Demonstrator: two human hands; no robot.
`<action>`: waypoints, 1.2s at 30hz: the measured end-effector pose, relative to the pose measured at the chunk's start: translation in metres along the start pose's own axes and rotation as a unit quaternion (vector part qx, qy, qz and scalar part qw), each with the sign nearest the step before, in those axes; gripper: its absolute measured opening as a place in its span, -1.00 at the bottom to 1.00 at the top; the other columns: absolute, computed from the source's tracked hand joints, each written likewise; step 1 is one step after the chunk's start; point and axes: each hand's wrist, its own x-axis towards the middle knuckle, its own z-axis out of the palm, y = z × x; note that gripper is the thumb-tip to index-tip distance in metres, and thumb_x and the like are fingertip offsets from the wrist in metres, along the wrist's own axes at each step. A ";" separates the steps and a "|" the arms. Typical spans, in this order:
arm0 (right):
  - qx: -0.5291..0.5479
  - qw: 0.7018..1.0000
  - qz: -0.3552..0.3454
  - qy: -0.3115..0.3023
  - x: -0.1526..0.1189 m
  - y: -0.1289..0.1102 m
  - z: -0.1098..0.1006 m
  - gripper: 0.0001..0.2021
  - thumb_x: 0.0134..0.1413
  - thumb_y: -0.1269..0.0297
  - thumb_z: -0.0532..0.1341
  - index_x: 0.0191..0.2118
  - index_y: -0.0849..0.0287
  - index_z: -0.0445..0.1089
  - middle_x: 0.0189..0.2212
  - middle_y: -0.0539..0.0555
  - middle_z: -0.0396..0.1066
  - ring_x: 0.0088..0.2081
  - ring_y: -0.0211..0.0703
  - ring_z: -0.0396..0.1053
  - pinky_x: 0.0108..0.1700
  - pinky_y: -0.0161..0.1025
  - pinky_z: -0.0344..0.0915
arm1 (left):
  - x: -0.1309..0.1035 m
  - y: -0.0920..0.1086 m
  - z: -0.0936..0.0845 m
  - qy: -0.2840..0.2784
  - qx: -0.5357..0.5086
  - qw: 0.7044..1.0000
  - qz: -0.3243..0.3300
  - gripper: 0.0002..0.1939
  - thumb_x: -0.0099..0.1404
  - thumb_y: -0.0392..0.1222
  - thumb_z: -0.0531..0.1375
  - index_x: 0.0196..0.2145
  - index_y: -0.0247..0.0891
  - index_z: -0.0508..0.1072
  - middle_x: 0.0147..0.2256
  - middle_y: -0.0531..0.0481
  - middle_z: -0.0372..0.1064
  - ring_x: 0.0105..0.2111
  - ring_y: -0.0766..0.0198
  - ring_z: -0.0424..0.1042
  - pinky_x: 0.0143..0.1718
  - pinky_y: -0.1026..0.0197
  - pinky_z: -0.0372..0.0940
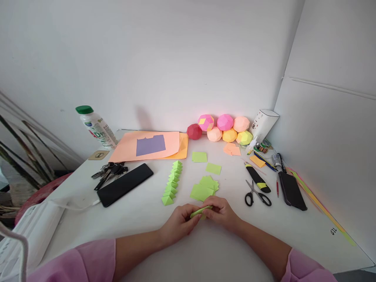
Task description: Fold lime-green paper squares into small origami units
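Note:
Near the front middle of the table, my left hand (pixel 182 221) and my right hand (pixel 222 212) meet over a small piece of green paper (pixel 197 212). Both hands are closed on it, fingers and thumbs pinching its two ends; it looks folded, and fingers hide part of it. Just beyond my hands lies a loose pile of green paper pieces (pixel 202 191). Two more spots of green paper, a small stack (pixel 199 157) and a single rectangle (pixel 213 169), lie farther back. Left of the pile runs a row of folded green paper units (pixel 172 182).
Scissors (pixel 253 192) and a utility knife (pixel 257 178) lie at right, near a dark phone (pixel 292 190). Several faceted paper balls (pixel 225 122) are stacked against the wall. At left are a black phone (pixel 125 185), keys (pixel 109 171), a bottle (pixel 98 127) and orange paper sheets (pixel 123 150).

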 end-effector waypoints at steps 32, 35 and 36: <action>0.044 0.991 0.127 -0.003 -0.004 0.007 0.001 -0.68 0.01 0.13 0.23 -0.16 0.20 0.49 -0.55 0.02 0.40 -0.60 -0.31 0.33 -0.56 -0.33 0.36 | 0.008 -0.011 -0.002 0.102 -0.186 0.977 0.012 -0.69 0.17 0.04 0.17 -0.44 -0.25 0.21 -0.65 0.19 0.20 -0.63 0.43 0.21 -0.53 0.32 0.12; 0.051 0.990 0.133 -0.005 -0.004 0.005 0.001 -0.68 0.00 0.12 0.23 -0.17 0.21 0.49 -0.57 0.01 0.39 -0.62 -0.32 0.32 -0.58 -0.34 0.35 | 0.008 -0.009 -0.002 0.115 -0.191 0.975 0.021 -0.71 0.23 0.03 0.12 -0.42 -0.24 0.19 -0.64 0.20 0.20 -0.65 0.44 0.21 -0.51 0.31 0.13; 0.052 0.990 0.134 -0.005 -0.004 0.005 0.000 -0.68 0.00 0.12 0.23 -0.18 0.21 0.50 -0.57 0.01 0.39 -0.62 -0.32 0.31 -0.58 -0.35 0.34 | 0.008 -0.008 -0.003 0.120 -0.195 0.973 0.024 -0.72 0.24 0.03 0.10 -0.42 -0.24 0.19 -0.63 0.20 0.21 -0.65 0.44 0.21 -0.50 0.30 0.13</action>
